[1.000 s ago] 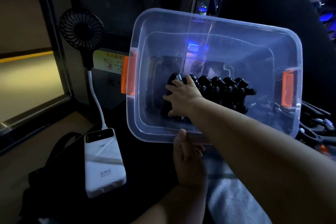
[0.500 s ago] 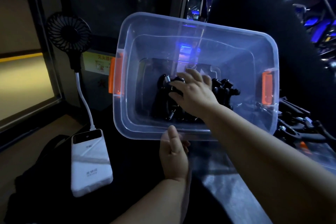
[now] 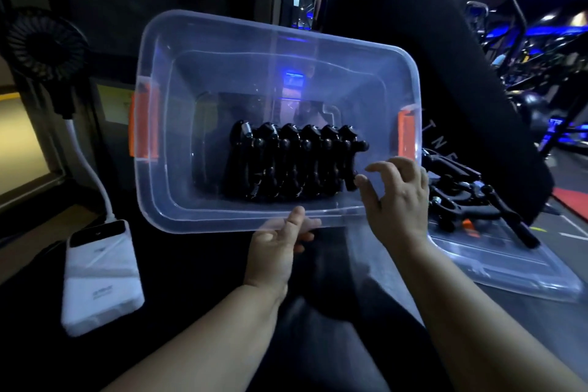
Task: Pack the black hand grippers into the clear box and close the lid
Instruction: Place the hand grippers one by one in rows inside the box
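The clear box (image 3: 165, 200) with orange side latches is tilted toward me, and my left hand (image 3: 276, 248) grips its near rim from below. Several black hand grippers (image 3: 292, 162) stand in a tight row on the box floor. My right hand (image 3: 396, 197) hovers over the near right corner of the box, fingers loosely curled and holding nothing. More black hand grippers (image 3: 471, 191) lie in a heap on the clear lid (image 3: 515, 270) at the right.
A white power bank (image 3: 101, 277) lies at the left, cabled to a small black fan (image 3: 44, 51). A large black padded seat back (image 3: 413, 41) rises behind the box. Dark cloth covers my lap below.
My right hand has come out of the box, leaving the row of grippers, and now hangs at the near right corner. The view has shifted, so the lid and loose grippers show more.
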Demonstrator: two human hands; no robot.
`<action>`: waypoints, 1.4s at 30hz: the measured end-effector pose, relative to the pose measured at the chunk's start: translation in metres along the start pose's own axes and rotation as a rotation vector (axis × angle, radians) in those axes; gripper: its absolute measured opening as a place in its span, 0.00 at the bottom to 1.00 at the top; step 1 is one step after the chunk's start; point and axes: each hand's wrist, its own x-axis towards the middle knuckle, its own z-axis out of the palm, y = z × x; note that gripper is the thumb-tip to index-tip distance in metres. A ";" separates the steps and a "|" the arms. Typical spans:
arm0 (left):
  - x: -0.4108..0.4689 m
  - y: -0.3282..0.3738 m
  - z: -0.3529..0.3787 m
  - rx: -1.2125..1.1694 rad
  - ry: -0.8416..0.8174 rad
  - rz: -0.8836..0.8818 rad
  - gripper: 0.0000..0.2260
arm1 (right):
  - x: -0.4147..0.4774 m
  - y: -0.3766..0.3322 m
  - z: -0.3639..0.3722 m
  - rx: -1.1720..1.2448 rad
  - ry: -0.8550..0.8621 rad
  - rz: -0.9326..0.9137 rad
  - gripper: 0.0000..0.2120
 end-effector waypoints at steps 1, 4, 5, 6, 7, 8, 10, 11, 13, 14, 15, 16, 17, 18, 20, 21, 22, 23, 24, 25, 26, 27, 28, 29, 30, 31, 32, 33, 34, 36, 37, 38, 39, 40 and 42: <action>0.000 0.000 0.000 0.009 -0.008 -0.002 0.15 | -0.002 0.003 -0.001 -0.009 0.007 0.010 0.16; -0.001 0.000 0.000 0.007 -0.040 -0.009 0.16 | -0.008 0.009 -0.003 -0.021 0.032 0.069 0.17; -0.002 0.000 -0.001 0.005 -0.049 -0.012 0.16 | -0.009 0.012 -0.004 -0.013 0.047 0.099 0.18; -0.002 0.000 -0.001 0.005 -0.055 -0.013 0.15 | -0.010 0.016 -0.005 0.007 0.063 0.141 0.20; -0.002 0.000 -0.001 0.005 -0.059 -0.012 0.15 | -0.011 0.021 -0.007 0.044 0.072 0.202 0.22; -0.003 0.000 -0.001 0.006 -0.061 -0.008 0.15 | -0.012 0.027 -0.009 0.094 0.067 0.289 0.25; -0.004 0.000 -0.001 0.008 -0.058 0.005 0.15 | -0.016 0.042 -0.012 0.169 0.024 0.515 0.32; -0.004 0.000 -0.001 0.010 -0.056 0.011 0.15 | -0.019 0.052 -0.012 0.153 -0.010 0.609 0.34; -0.005 0.001 0.000 0.011 -0.054 0.020 0.15 | -0.024 0.073 -0.013 0.030 -0.130 0.708 0.30; -0.005 0.000 0.000 0.011 -0.053 0.023 0.15 | -0.024 0.082 -0.013 -0.045 -0.210 0.728 0.28; -0.005 0.000 0.000 0.013 -0.051 0.024 0.15 | -0.024 0.089 -0.014 -0.114 -0.289 0.739 0.27; -0.004 0.000 0.000 0.015 -0.049 0.025 0.15 | -0.022 0.096 -0.014 -0.170 -0.361 0.749 0.27; -0.004 0.000 0.001 0.015 -0.047 0.026 0.15 | -0.020 0.102 -0.014 -0.213 -0.424 0.757 0.27; -0.004 0.000 0.001 0.016 -0.045 0.027 0.15 | -0.020 0.107 -0.013 -0.243 -0.482 0.762 0.28; -0.004 0.000 0.001 0.019 -0.045 0.028 0.15 | -0.020 0.114 -0.012 -0.263 -0.565 0.769 0.29; -0.004 0.000 0.001 0.022 -0.045 0.026 0.15 | -0.021 0.117 -0.011 -0.267 -0.583 0.768 0.30; -0.004 0.000 0.001 0.026 -0.043 0.024 0.16 | -0.021 0.117 -0.010 -0.281 -0.588 0.759 0.29; -0.004 -0.001 0.001 0.028 -0.042 0.024 0.16 | -0.022 0.116 -0.010 -0.304 -0.587 0.746 0.29; -0.004 -0.001 0.001 0.027 -0.041 0.026 0.16 | -0.022 0.115 -0.010 -0.328 -0.582 0.732 0.29; -0.004 -0.001 0.001 0.024 -0.039 0.029 0.16 | -0.022 0.113 -0.010 -0.347 -0.572 0.717 0.28; -0.004 -0.001 0.001 0.023 -0.036 0.032 0.16 | -0.023 0.111 -0.010 -0.363 -0.557 0.699 0.27; -0.004 -0.001 0.001 0.024 -0.035 0.035 0.16 | -0.024 0.109 -0.011 -0.379 -0.536 0.672 0.25; -0.004 -0.001 0.001 0.025 -0.035 0.037 0.16 | -0.026 0.107 -0.011 -0.400 -0.513 0.636 0.23; -0.004 -0.001 0.001 0.024 -0.036 0.039 0.16 | -0.028 0.106 -0.011 -0.425 -0.497 0.598 0.22; -0.004 -0.001 0.001 0.021 -0.036 0.042 0.16 | -0.030 0.105 -0.011 -0.445 -0.490 0.567 0.21; -0.004 -0.001 0.001 0.020 -0.035 0.043 0.16 | -0.031 0.104 -0.010 -0.452 -0.493 0.550 0.21; -0.004 -0.001 0.001 0.019 -0.033 0.044 0.16 | -0.033 0.103 -0.010 -0.448 -0.501 0.546 0.21; -0.004 -0.001 0.001 0.019 -0.032 0.045 0.16 | -0.034 0.100 -0.010 -0.440 -0.510 0.544 0.21; -0.004 -0.001 0.001 0.020 -0.032 0.046 0.16 | -0.036 0.099 -0.010 -0.432 -0.516 0.537 0.20; -0.004 -0.001 0.001 0.022 -0.035 0.047 0.16 | -0.038 0.094 -0.010 -0.407 -0.510 0.511 0.18; -0.004 -0.001 0.001 0.021 -0.034 0.045 0.16 | -0.039 0.091 -0.011 -0.385 -0.496 0.501 0.17; -0.004 -0.001 0.001 0.022 -0.033 0.044 0.16 | -0.039 0.088 -0.011 -0.359 -0.472 0.493 0.16; -0.004 -0.001 0.001 0.022 -0.032 0.042 0.16 | -0.040 0.086 -0.011 -0.332 -0.440 0.486 0.16; -0.004 -0.001 0.001 0.022 -0.032 0.041 0.16 | -0.040 0.084 -0.012 -0.303 -0.400 0.483 0.15; -0.004 -0.001 0.001 0.024 -0.032 0.042 0.16 | -0.039 0.080 -0.016 -0.237 -0.315 0.487 0.14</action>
